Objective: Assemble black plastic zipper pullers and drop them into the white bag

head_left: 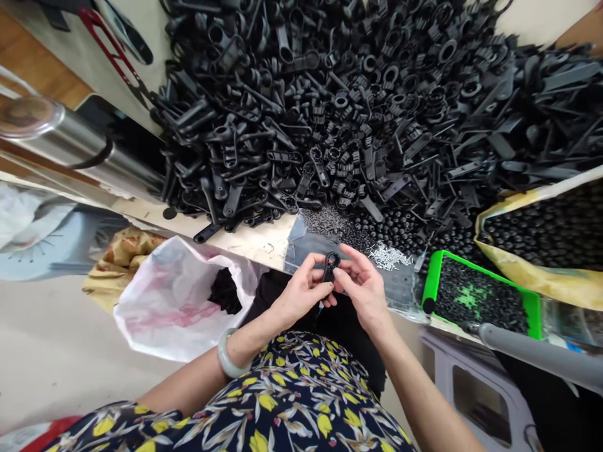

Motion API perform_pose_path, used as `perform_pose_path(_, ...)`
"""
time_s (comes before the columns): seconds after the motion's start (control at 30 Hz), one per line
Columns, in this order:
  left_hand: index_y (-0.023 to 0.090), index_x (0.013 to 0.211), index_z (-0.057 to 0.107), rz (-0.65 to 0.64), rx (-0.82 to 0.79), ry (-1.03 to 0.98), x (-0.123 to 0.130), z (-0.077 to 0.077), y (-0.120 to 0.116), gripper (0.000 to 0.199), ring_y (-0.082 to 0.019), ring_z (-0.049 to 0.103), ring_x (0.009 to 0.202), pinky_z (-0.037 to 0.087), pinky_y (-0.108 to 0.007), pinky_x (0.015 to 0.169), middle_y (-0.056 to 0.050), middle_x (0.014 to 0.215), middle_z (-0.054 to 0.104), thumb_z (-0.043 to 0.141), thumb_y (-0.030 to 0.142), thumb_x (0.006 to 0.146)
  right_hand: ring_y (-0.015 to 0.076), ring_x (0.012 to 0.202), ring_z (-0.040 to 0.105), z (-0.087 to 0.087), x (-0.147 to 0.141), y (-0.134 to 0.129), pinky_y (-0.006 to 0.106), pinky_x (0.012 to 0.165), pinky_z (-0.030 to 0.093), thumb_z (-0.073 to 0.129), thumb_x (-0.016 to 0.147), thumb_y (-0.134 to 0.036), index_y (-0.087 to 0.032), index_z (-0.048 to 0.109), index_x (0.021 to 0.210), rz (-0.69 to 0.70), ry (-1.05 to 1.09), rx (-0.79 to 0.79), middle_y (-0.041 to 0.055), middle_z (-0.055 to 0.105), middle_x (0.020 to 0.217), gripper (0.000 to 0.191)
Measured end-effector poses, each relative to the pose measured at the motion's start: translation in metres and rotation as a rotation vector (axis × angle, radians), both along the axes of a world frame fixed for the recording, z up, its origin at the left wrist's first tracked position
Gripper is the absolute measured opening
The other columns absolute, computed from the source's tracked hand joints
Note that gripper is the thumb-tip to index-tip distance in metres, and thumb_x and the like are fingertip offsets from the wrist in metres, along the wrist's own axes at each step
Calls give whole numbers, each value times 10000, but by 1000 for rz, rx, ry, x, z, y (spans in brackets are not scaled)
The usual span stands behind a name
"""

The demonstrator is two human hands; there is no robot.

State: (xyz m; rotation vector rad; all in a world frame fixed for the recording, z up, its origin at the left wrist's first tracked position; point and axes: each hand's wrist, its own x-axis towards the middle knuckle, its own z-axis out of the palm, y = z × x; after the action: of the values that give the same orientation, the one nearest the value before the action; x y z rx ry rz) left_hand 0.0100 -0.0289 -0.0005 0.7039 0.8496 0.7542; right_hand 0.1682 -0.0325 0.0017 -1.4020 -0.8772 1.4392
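Note:
Just in front of my body, my left hand pinches a black plastic handle piece between thumb and fingers. The piece has a round ring end, which points up and away from me. My right hand meets it from the right, with the thumb pressed at the ring's side and the index finger raised apart. Some fingers of both hands are hidden under the piece. A small bluish-green tip shows below the hands; what it belongs to is hidden. Small silver pins lie on the dark mat beyond my right hand.
A large heap of black plastic parts covers the table. To the right are a green tray of small black pieces and a yellow sack of black beads. A white bag hangs left; a steel flask lies behind it.

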Motion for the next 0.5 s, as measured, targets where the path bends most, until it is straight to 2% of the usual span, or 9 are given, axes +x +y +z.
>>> perform_pose_path(0.17,230,1235,446,16,51,32,5,-5,-3,409,-126,698,675,542,-245,637,5,888,719,697,296,919,94,605,607,-1,-1,-1,249,611,562,879,750,-356,-210,723,1266,-101,69,-42,19,765,882,558)
perform_pose_path(0.27,229,1241,448,8,73,65,7,-6,-4,396,-125,695,678,539,-243,635,9,879,710,686,302,932,88,593,598,-7,2,-4,243,599,557,888,755,-368,-210,762,1193,-104,86,-39,11,760,841,482)
perform_pose_path(0.5,235,1207,438,19,90,175,14,-9,-7,364,-117,677,642,537,-231,609,27,822,699,671,292,933,94,580,594,-13,3,-9,238,557,548,870,782,-394,-201,781,1165,-110,37,-25,8,750,808,439)
